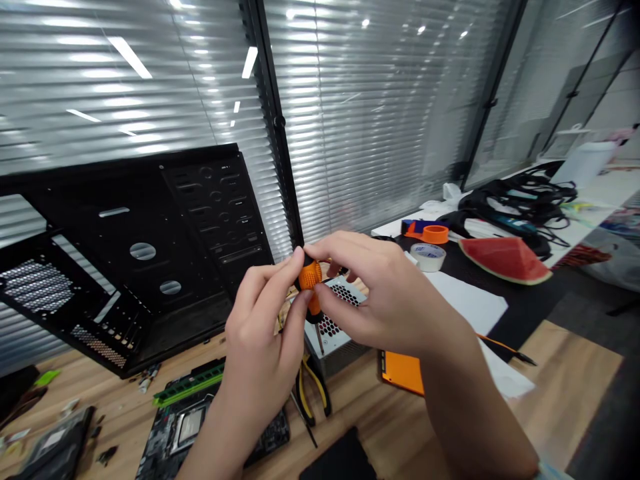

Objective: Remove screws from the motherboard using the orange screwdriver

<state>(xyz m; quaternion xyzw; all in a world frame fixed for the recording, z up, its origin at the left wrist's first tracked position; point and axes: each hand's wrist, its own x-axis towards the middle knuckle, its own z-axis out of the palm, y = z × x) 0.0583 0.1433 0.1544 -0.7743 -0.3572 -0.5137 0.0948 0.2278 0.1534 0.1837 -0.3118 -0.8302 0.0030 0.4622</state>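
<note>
**Hands and tool**

2 bare hands, raised above a wooden table (565, 377).

- Left hand (260, 327): closed, thumb and fingertips pinching the handle from the left.
- Right hand (385, 293): curled, fingers gripping the same handle from the right.
- Screwdriver (310, 277): orange handle between both hands, held upright, thin metal shaft pointing down.
- Power supply (334, 340): metal box with hexagonal mesh, directly below the screwdriver. Contact with the shaft tip: cannot tell.

**Nearby on the table**

- Pliers (313, 390): yellow and black handles, just beside the power supply.
- Motherboard (210, 427): below the left wrist, partly hidden by it.
- RAM stick (187, 383): green, seated on the motherboard's near edge.
- Computer case (150, 233): black, lying open, left of the hands.
- Orange folder (400, 373): under the right forearm.
- White paper (465, 300): right of the right hand.

**Farther right, on a black mat (520, 320)**

- Tape roll (429, 257): white.
- Orange tape roll (435, 234): behind the white one.
- Watermelon wedge (505, 260): red, green-edged, real or model: cannot tell.
- Black cables (515, 200): tangled heap at the back.
</note>
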